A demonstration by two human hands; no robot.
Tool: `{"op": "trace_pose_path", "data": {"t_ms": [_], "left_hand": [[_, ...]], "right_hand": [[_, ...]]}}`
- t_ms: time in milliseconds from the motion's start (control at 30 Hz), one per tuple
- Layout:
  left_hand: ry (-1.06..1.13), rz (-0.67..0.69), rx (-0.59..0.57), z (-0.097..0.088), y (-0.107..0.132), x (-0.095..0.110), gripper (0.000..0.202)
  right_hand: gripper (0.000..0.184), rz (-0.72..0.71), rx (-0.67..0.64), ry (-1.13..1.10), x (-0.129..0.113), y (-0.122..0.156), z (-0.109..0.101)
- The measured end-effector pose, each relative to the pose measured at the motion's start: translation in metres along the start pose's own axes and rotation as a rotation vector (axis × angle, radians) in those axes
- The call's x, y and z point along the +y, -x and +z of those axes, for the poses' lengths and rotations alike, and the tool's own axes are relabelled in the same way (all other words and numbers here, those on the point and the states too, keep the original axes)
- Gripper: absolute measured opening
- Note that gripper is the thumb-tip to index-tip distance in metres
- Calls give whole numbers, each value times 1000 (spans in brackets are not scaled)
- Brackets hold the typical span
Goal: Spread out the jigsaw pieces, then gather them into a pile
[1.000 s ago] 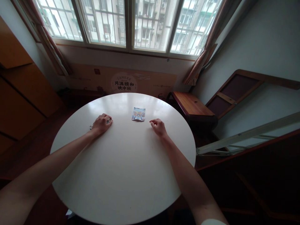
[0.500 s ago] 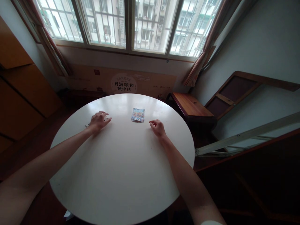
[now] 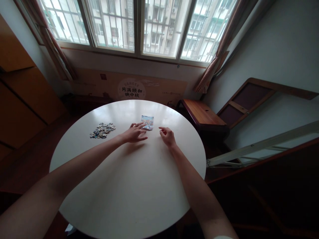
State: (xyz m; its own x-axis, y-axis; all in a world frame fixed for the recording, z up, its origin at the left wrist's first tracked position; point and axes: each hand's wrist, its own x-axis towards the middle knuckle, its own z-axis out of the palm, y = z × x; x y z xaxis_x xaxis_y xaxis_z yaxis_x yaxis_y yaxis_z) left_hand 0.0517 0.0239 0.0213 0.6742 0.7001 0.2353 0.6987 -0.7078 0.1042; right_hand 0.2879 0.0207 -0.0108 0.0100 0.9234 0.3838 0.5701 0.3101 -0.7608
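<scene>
Round white table (image 3: 129,186), barred window (image 3: 139,26), curtains (image 3: 214,56), printed cardboard sheet (image 3: 129,89) against wall, wooden bench (image 3: 203,114), wooden cabinet (image 3: 22,99).

On the desk (image 3: 129,186), the puzzle pile (image 3: 102,130) lies left of center; the small picture card (image 3: 147,122) lies right of it, mid-frame.

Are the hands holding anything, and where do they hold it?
Nothing is clearly held. The left hand lies open, fingertips at the near edge of the small picture card. The right hand is loosely curled; whether it pinches something tiny cannot be told.
</scene>
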Motion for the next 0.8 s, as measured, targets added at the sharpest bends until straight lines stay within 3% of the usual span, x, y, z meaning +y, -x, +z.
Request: {"op": "trace_pose_path", "data": {"t_ms": [167, 333, 500, 600, 800], "left_hand": [[-37, -75, -121, 4, -6, -6, 52], [-78, -205, -1, -8, 8, -39, 52], [-79, -352, 140, -33, 39, -83, 53], [-131, -431, 164, -44, 65, -106, 53], [-167, -486, 144, -42, 113, -145, 51]], "right_hand": [[38, 38, -11, -7, 1, -1, 0], [40, 36, -10, -18, 3, -2, 2], [41, 29, -16, -10, 3, -1, 2], [43, 21, -27, -3, 3, -1, 2], [44, 19, -34, 4, 2, 1, 1]]}}
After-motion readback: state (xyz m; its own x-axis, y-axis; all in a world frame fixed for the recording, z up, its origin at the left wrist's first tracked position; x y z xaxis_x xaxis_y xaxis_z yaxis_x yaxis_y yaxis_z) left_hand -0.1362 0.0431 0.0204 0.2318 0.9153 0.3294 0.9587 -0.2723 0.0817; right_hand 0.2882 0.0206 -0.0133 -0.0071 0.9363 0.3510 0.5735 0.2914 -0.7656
